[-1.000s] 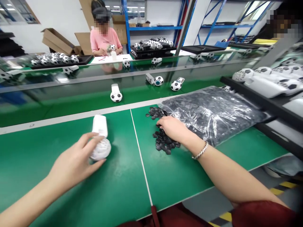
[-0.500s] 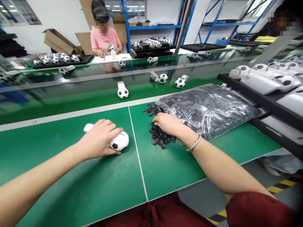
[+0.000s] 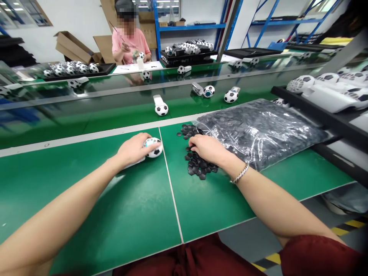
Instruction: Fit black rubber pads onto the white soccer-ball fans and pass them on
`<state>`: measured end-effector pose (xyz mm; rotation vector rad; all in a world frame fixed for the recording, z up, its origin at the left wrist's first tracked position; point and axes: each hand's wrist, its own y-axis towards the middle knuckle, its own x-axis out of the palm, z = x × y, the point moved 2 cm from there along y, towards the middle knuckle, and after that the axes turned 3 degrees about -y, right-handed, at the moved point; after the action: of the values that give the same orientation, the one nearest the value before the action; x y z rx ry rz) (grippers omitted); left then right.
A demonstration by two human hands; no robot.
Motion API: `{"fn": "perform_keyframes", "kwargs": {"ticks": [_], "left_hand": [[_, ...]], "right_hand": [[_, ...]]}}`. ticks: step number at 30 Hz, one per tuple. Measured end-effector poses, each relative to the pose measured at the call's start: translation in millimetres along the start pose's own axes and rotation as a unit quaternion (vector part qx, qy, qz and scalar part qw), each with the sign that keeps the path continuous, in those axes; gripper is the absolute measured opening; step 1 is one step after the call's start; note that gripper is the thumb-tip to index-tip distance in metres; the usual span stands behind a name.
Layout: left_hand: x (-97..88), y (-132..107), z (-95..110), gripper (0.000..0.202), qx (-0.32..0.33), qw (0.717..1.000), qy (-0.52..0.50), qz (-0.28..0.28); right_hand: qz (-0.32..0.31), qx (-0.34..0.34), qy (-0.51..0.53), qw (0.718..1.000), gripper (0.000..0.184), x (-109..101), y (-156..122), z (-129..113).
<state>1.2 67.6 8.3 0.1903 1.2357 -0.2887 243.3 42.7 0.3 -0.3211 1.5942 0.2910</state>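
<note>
My left hand (image 3: pixel 134 148) is closed around a white soccer-ball-shaped piece with a handle (image 3: pixel 155 150), on the green table just left of the pale seam. Black pentagons and a small turquoise patch show on its ball; the palm and fingers cover much of the rest. Across the seam, my right hand (image 3: pixel 207 148) has its fingers bent together at a pile of small black pentagon pieces (image 3: pixel 198 168). Whatever is between those fingertips is hidden. Right beside this hand lies a clear plastic bag (image 3: pixel 258 130) full of the same dark pieces.
A conveyor belt (image 3: pixel 109 119) runs beyond the table, carrying several soccer-ball pieces (image 3: pixel 161 109). At the right, stacked black trays (image 3: pixel 319 111) hold more of them and overhang the table. A co-worker in a pink shirt (image 3: pixel 138 46) sits across the belt.
My left hand has moved farther from me with the soccer-ball piece and turned it, so a turquoise patch now shows. My right hand stays at the pile. The view has shifted slightly.
</note>
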Motion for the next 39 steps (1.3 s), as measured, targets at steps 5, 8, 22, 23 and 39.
{"fn": "perform_keyframes", "kwargs": {"ticks": [5, 8, 22, 23, 39], "left_hand": [[-3.8, -4, -8, 0.055, -0.017, 0.998, -0.050, -0.026], [-10.3, -21, -12, 0.066, 0.017, 0.994, -0.050, -0.099], [-2.1, -45, 24, 0.062, 0.079, 0.996, -0.028, -0.002], [1.0, -45, 23, 0.064, 0.077, 0.996, -0.043, -0.018], [13.2, -44, 30, 0.076, 0.063, 0.997, 0.023, -0.043]], "right_hand": [[0.018, 0.000, 0.002, 1.000, 0.010, -1, -1, 0], [0.043, -0.007, 0.010, 0.999, 0.014, -2, -1, -2], [0.078, -0.032, 0.153, 0.985, 0.017, -4, -1, -10], [0.078, -0.045, 0.162, 0.983, 0.018, -4, -1, -12], [-0.013, -0.048, 0.415, 0.908, 0.018, -6, -11, -36]]}}
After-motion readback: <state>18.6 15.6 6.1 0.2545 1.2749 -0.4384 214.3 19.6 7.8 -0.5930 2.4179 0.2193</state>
